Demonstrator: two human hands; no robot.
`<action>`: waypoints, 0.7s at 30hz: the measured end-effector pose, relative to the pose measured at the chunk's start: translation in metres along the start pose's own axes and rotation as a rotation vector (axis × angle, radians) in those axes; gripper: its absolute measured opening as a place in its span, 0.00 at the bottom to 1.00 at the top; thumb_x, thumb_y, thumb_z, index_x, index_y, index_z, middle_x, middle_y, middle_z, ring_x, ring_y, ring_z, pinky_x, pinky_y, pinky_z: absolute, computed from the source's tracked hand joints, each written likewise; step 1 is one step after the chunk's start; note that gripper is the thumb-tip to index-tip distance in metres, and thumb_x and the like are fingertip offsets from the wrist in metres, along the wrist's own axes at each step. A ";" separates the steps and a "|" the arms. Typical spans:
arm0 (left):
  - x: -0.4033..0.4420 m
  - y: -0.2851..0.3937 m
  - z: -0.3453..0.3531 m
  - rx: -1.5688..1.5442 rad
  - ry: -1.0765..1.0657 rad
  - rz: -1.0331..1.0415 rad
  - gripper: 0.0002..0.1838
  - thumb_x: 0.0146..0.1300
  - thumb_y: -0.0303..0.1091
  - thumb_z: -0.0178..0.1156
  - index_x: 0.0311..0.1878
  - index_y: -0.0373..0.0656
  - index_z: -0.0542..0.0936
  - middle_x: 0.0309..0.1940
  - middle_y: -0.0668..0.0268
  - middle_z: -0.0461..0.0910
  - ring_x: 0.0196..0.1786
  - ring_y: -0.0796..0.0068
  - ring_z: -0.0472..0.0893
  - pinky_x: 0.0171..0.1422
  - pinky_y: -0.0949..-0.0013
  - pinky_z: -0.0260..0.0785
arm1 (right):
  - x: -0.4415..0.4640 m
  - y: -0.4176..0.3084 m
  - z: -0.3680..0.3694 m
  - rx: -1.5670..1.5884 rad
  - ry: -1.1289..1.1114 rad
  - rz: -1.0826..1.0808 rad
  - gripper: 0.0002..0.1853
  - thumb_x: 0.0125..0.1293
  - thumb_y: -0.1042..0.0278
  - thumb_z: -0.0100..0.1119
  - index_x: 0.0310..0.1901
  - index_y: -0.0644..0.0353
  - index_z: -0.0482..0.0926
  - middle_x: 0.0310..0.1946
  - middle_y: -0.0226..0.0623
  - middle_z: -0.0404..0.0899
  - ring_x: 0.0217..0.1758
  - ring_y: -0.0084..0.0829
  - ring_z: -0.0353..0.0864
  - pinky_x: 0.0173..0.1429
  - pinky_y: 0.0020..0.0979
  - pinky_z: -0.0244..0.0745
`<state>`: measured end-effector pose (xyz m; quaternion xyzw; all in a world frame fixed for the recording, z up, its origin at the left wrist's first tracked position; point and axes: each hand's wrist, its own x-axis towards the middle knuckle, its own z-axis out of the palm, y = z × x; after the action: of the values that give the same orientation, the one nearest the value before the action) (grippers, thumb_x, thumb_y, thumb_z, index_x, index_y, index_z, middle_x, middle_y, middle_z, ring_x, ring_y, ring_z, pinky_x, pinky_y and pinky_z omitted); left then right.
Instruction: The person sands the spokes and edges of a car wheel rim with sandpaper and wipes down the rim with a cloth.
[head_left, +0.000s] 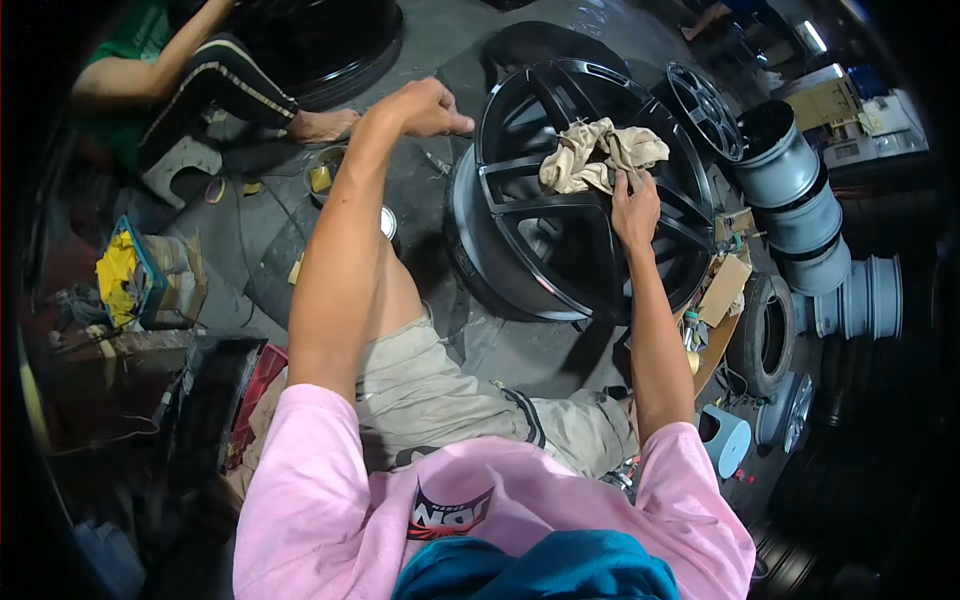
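Pink shirt (560, 490): print (447, 512) inverted, illegible to me. My right grip (637, 208) pinches crumpled beige cloth (588, 150) on glossy black spoked wheel (560, 206); my left grip (428, 108) beside rim (482, 150), closure cannot tell.

1 print partly legible: shirt chest print (448, 510), upside down in view.
Pink shirt (300, 480), just above teal cloth (540, 568): 3 large pale letters on black, likely "JDM", last letter unsure. 1 smaller line above them, too small to read.
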<state>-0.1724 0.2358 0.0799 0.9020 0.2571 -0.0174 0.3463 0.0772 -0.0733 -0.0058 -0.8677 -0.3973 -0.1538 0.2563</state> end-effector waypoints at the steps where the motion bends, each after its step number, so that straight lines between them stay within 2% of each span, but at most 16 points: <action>1: 0.004 -0.001 0.001 0.028 -0.113 0.022 0.24 0.66 0.54 0.71 0.44 0.38 0.90 0.33 0.60 0.89 0.37 0.68 0.86 0.45 0.63 0.77 | 0.000 0.000 -0.002 -0.003 0.005 0.005 0.17 0.77 0.59 0.57 0.43 0.68 0.86 0.43 0.50 0.81 0.50 0.55 0.82 0.55 0.50 0.75; 2: 0.006 -0.002 0.006 -0.091 -0.196 0.006 0.21 0.66 0.52 0.73 0.40 0.39 0.90 0.33 0.63 0.90 0.37 0.69 0.87 0.46 0.63 0.79 | 0.000 0.000 -0.003 0.008 0.008 0.002 0.17 0.77 0.59 0.57 0.43 0.68 0.86 0.43 0.50 0.81 0.50 0.55 0.82 0.55 0.50 0.76; 3: 0.005 0.000 0.009 -0.090 -0.193 0.003 0.21 0.66 0.52 0.73 0.40 0.39 0.90 0.33 0.63 0.90 0.37 0.69 0.87 0.46 0.63 0.79 | 0.000 -0.001 -0.002 0.022 0.007 -0.005 0.17 0.77 0.59 0.57 0.44 0.68 0.87 0.43 0.50 0.81 0.49 0.55 0.82 0.55 0.50 0.76; 6: 0.004 0.007 0.019 -0.166 -0.374 -0.086 0.19 0.66 0.49 0.73 0.38 0.40 0.91 0.35 0.66 0.90 0.39 0.74 0.88 0.48 0.67 0.81 | 0.000 0.000 0.001 0.017 0.002 -0.007 0.17 0.77 0.59 0.57 0.44 0.67 0.87 0.44 0.50 0.82 0.50 0.55 0.82 0.55 0.50 0.76; 12: 0.010 0.002 0.032 -0.287 -0.424 -0.099 0.16 0.65 0.46 0.73 0.35 0.40 0.89 0.31 0.66 0.89 0.35 0.74 0.88 0.42 0.68 0.81 | -0.001 0.001 0.001 0.031 0.042 -0.030 0.18 0.77 0.59 0.58 0.44 0.68 0.87 0.44 0.51 0.82 0.49 0.56 0.83 0.55 0.51 0.76; 20: 0.010 0.023 0.036 -0.134 -0.376 -0.189 0.15 0.66 0.42 0.71 0.34 0.38 0.89 0.29 0.65 0.88 0.32 0.74 0.87 0.38 0.70 0.81 | -0.002 0.000 0.001 0.047 0.026 -0.018 0.16 0.76 0.61 0.59 0.44 0.67 0.87 0.47 0.51 0.82 0.51 0.55 0.82 0.56 0.50 0.76; 21: 0.010 0.024 0.036 -0.152 -0.370 -0.199 0.14 0.66 0.42 0.71 0.34 0.38 0.89 0.29 0.65 0.88 0.32 0.74 0.87 0.37 0.70 0.80 | -0.004 -0.002 0.001 0.047 0.143 -0.056 0.15 0.76 0.62 0.60 0.45 0.68 0.87 0.48 0.50 0.82 0.52 0.54 0.82 0.57 0.49 0.76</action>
<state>-0.1470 0.2025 0.0649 0.8250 0.2776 -0.1973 0.4510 0.0731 -0.0740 -0.0078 -0.8367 -0.4057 -0.2130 0.3000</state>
